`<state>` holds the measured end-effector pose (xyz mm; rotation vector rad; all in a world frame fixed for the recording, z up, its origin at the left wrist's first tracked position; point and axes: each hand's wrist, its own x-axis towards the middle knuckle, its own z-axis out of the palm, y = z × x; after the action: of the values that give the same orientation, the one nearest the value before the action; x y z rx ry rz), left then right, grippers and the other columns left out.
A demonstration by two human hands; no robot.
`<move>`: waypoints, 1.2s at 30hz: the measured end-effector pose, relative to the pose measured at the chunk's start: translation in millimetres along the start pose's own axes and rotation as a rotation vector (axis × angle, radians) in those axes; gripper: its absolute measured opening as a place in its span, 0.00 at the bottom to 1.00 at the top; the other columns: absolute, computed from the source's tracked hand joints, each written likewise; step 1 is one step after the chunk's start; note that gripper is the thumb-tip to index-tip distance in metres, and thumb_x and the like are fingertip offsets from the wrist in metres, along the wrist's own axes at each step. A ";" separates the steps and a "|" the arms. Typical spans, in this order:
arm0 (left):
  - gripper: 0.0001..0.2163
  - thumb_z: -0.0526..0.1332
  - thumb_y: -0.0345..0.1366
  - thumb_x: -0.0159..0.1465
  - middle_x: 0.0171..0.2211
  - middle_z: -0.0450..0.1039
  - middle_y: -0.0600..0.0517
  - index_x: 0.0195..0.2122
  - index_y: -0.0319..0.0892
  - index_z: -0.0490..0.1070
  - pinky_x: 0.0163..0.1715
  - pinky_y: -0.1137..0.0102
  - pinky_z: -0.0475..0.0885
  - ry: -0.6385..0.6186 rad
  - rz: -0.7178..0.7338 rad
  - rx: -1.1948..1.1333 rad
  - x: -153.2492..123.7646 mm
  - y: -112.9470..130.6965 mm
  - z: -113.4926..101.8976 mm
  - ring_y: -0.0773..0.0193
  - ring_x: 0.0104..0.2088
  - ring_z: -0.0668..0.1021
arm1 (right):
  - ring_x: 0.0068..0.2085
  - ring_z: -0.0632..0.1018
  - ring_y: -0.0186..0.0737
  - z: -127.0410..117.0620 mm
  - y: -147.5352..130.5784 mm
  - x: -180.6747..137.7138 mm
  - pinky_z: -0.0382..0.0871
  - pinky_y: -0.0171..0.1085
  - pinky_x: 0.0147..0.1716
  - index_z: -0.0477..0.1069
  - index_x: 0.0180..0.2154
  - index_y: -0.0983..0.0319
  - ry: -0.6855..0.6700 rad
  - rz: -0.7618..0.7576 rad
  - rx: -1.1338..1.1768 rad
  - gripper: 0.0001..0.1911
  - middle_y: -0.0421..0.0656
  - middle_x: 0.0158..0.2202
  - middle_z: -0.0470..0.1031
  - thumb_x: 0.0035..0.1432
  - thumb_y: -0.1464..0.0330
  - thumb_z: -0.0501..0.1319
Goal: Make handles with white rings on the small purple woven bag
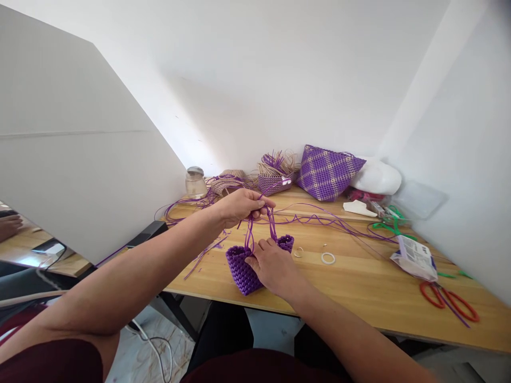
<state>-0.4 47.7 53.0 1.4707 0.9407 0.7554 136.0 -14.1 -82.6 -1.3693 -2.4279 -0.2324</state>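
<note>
The left grip (246, 206) pinches purple strands (273, 226) above the small woven basket (241, 272), near the front of the bench (355, 271), while the right grip (274, 266) clamps its rim! The basket's weave looks complete; those handle-like strands seem unfinished.

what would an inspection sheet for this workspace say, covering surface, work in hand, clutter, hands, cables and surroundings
Surface: wooden table, purple scraps strewn left of the work.
Work in hand: small purple woven basket, purple strands rising from it.
Clutter: white ring, red-handled scissors, glass jar, purple checked woven piece at the back.
Hands: left hand pinches the strands above the basket; right hand is on the basket, its exact grip partly hidden.
Cables: white cable below the table, to the left.
Surroundings: white wall behind, pale partition left.
</note>
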 end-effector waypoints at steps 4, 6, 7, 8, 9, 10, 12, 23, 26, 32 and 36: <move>0.10 0.57 0.21 0.64 0.22 0.71 0.52 0.37 0.33 0.79 0.20 0.78 0.60 0.063 -0.024 -0.021 0.4 0.7 2.0 0.76 0.20 0.69 | 0.47 0.73 0.50 -1.0 0.0 2.7 0.71 0.45 0.44 0.73 0.46 0.63 -0.014 0.005 0.009 0.17 0.48 0.42 0.75 0.69 0.58 0.54; 0.12 0.55 0.19 0.64 0.22 0.71 0.51 0.37 0.32 0.79 0.21 0.78 0.61 0.088 -0.032 -0.025 0.2 1.6 2.8 0.76 0.20 0.70 | 0.47 0.73 0.51 -1.7 0.7 5.1 0.71 0.46 0.45 0.73 0.45 0.63 -0.031 0.007 0.020 0.18 0.49 0.42 0.75 0.68 0.57 0.54; 0.12 0.55 0.19 0.64 0.22 0.72 0.51 0.37 0.32 0.79 0.21 0.78 0.62 0.089 -0.035 -0.033 0.1 2.2 3.0 0.76 0.20 0.70 | 0.47 0.73 0.51 -2.1 1.3 5.7 0.71 0.47 0.46 0.73 0.45 0.64 -0.041 0.010 0.036 0.18 0.49 0.42 0.75 0.68 0.58 0.54; 0.13 0.55 0.18 0.64 0.22 0.72 0.51 0.37 0.31 0.79 0.22 0.77 0.62 0.083 -0.036 -0.041 -0.1 2.8 3.3 0.76 0.20 0.70 | 0.48 0.73 0.51 -2.6 2.2 5.7 0.70 0.47 0.48 0.73 0.47 0.64 -0.048 0.012 0.066 0.18 0.49 0.43 0.75 0.68 0.58 0.54; 0.13 0.55 0.18 0.64 0.21 0.72 0.51 0.37 0.31 0.79 0.22 0.77 0.62 0.074 -0.032 -0.048 -0.4 3.5 3.5 0.76 0.20 0.70 | 0.50 0.73 0.51 -3.4 3.2 4.9 0.69 0.47 0.49 0.73 0.48 0.64 -0.043 0.007 0.111 0.17 0.50 0.44 0.75 0.68 0.59 0.55; 0.13 0.55 0.18 0.64 0.20 0.71 0.51 0.37 0.31 0.80 0.23 0.77 0.63 0.065 -0.026 -0.052 -0.9 4.2 3.7 0.76 0.20 0.70 | 0.52 0.72 0.51 -4.9 4.6 3.4 0.68 0.46 0.52 0.72 0.50 0.65 -0.021 -0.010 0.171 0.17 0.50 0.47 0.75 0.68 0.60 0.56; 0.13 0.54 0.18 0.64 0.19 0.70 0.52 0.37 0.31 0.80 0.23 0.78 0.63 0.058 -0.014 -0.047 -2.2 5.7 4.3 0.76 0.20 0.70 | 0.54 0.72 0.47 -11.3 8.2 -1.0 0.66 0.43 0.54 0.71 0.52 0.64 0.072 -0.071 0.317 0.17 0.50 0.50 0.74 0.67 0.62 0.57; 0.13 0.56 0.22 0.66 0.22 0.70 0.51 0.26 0.32 0.75 0.24 0.76 0.62 0.040 0.063 -0.022 4.8 -1.1 5.1 0.76 0.20 0.68 | 0.32 0.75 0.36 -97.7 54.1 69.0 0.69 0.37 0.32 0.79 0.43 0.62 0.387 0.133 0.845 0.17 0.44 0.35 0.79 0.58 0.57 0.64; 0.12 0.55 0.21 0.66 0.23 0.71 0.51 0.31 0.32 0.78 0.25 0.76 0.63 0.035 0.053 -0.043 4.2 -1.8 5.5 0.76 0.20 0.68 | 0.30 0.74 0.34 -96.9 60.7 91.0 0.67 0.35 0.29 0.81 0.32 0.62 0.401 0.145 1.019 0.13 0.43 0.32 0.80 0.58 0.59 0.65; 0.10 0.57 0.24 0.67 0.28 0.74 0.49 0.40 0.32 0.79 0.26 0.76 0.65 0.027 0.030 -0.076 2.1 -0.2 3.4 0.76 0.22 0.70 | 0.25 0.66 0.28 -98.1 73.9 90.5 0.56 0.31 0.21 0.82 0.32 0.60 0.550 0.264 1.220 0.09 0.39 0.27 0.76 0.55 0.61 0.67; 0.11 0.57 0.23 0.66 0.26 0.72 0.51 0.41 0.33 0.79 0.27 0.75 0.66 0.050 0.031 -0.119 3.8 -0.9 3.0 0.76 0.22 0.69 | 0.25 0.68 0.27 -91.3 79.1 77.5 0.54 0.29 0.18 0.81 0.31 0.60 0.583 0.357 1.395 0.11 0.39 0.26 0.72 0.52 0.59 0.68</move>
<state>3.9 49.6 51.5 1.3709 0.8972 0.8603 186.1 61.1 29.0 -0.7964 -1.2174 0.8598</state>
